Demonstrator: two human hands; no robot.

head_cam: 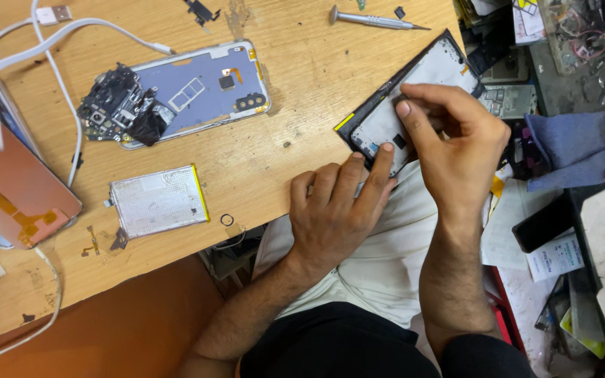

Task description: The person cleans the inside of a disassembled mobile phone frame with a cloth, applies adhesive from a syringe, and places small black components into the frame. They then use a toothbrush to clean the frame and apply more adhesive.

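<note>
A black-framed phone screen panel (428, 73) lies face down at the right edge of the wooden table (295, 63), its pale back up. My left hand (334, 210) rests flat on the table edge, its fingertips pressing the panel's lower corner. My right hand (453, 140) bends over the panel's middle, thumb and fingers pinching at something small on its back; what they grip is hidden.
An opened phone body (197, 91) with loose black parts lies at centre left. Below it sits a silver battery (157, 201). A precision screwdriver (372, 19) lies at the top. White cables (50, 49), a copper-coloured panel (8, 182), a blue cloth (582, 143) and cluttered parts surround.
</note>
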